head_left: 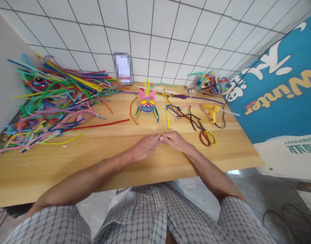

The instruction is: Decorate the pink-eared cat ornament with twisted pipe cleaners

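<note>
My left hand (146, 147) and my right hand (175, 139) meet above the wooden table (135, 173), their fingertips touching. Both are closed, and whatever they may hold is hidden by the fingers. Just beyond them lies a yellow pipe cleaner (168, 118), beside blue, orange and black pipe cleaners (189, 115). Farther back is a pipe-cleaner animal ornament (147, 105) with pink ears, yellow eyes, a blue lower face and a yellow loop on top. To the right, red-and-yellow-handled scissors (207, 136) rest with their blades pointing away from me.
A large heap of coloured pipe cleaners (66, 98) covers the left side. A phone (123, 67) leans against the tiled wall. On the right are a yellow glue gun (211, 112) with its cable, a clear plastic ball (191, 90) and colourful finished crafts (212, 83).
</note>
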